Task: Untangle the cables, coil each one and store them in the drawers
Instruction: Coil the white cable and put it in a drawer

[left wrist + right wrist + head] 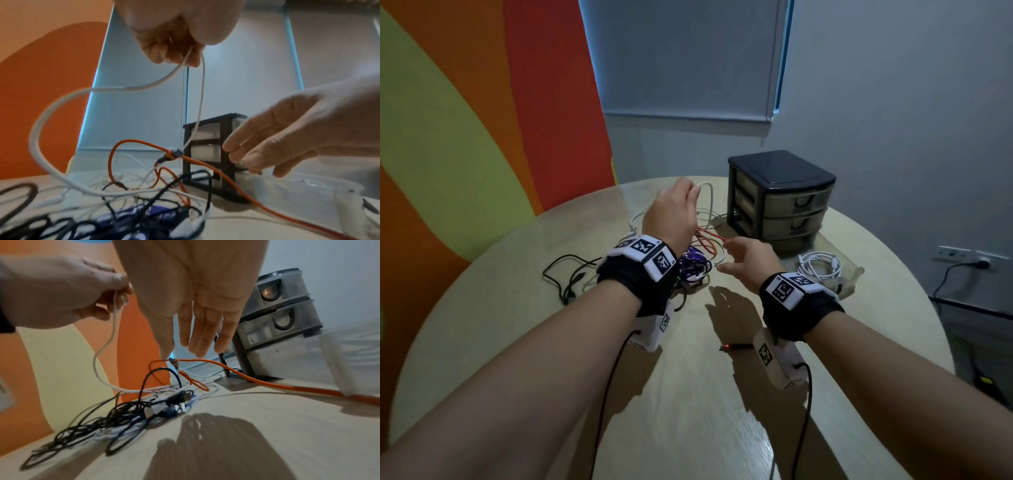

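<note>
Left hand [671, 212] pinching white cable [51, 113] aloft; right hand [748, 262] loose-fingered over orange cable [216, 167], knotted mid-table [517, 325].

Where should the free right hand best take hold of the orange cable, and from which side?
Probably on the raised arc of the thin orange cable, just left of the small knot where the white cable crosses it. That loop stands clear of the tangle, so the open right hand can pinch it from above; a grip lower down would meet black cables.
</note>
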The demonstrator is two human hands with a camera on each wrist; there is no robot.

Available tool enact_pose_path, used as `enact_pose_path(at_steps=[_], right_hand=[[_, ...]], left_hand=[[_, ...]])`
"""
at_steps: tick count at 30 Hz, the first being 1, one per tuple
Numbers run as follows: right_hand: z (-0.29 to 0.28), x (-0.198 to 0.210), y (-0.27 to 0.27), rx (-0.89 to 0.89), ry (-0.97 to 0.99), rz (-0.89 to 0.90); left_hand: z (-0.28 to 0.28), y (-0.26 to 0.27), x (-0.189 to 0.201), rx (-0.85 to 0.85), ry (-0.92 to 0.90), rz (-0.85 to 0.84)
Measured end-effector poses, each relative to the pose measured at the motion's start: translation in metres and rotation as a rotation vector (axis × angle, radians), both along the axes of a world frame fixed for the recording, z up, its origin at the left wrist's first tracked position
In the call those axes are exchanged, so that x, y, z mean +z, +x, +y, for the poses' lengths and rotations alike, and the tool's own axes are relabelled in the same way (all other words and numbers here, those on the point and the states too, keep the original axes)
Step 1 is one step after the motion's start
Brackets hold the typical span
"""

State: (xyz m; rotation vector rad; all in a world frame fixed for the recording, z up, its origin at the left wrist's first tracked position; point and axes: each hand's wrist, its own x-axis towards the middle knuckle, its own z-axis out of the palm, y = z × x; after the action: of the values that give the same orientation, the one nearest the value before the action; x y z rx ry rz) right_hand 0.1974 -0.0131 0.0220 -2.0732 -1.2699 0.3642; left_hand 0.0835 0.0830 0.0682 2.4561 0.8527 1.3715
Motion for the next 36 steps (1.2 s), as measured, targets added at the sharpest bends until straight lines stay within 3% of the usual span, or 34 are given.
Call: enact_pose_path(at_steps=[11, 22, 27, 30, 36], right_hand=[[-0.002, 0.047, -0.019, 0.005, 0.312, 0.170], [-0.022, 0.096, -0.018, 0.047, 0.447, 0.261], [-0.033, 0.112, -0.030, 0.141, 0.519, 0.226], [-0.044, 0.117, -0.034, 0.071, 0.638, 0.181], [-0.061, 0.132, -0.029, -0.097, 0.872, 0.443]], left_hand=[[-0.030, -0.007, 0.045, -0.139, 0.101, -0.246], [-0.054, -0.020, 0.076, -0.197, 0.126, -0.321], [-0.079, -0.028, 0.067, -0.273, 0.147, -0.203], [-0.077, -0.035, 0.055, -0.214, 0.116, -0.042], [-0.044, -0.054, 0.011, -0.004, -0.173, 0.369]])
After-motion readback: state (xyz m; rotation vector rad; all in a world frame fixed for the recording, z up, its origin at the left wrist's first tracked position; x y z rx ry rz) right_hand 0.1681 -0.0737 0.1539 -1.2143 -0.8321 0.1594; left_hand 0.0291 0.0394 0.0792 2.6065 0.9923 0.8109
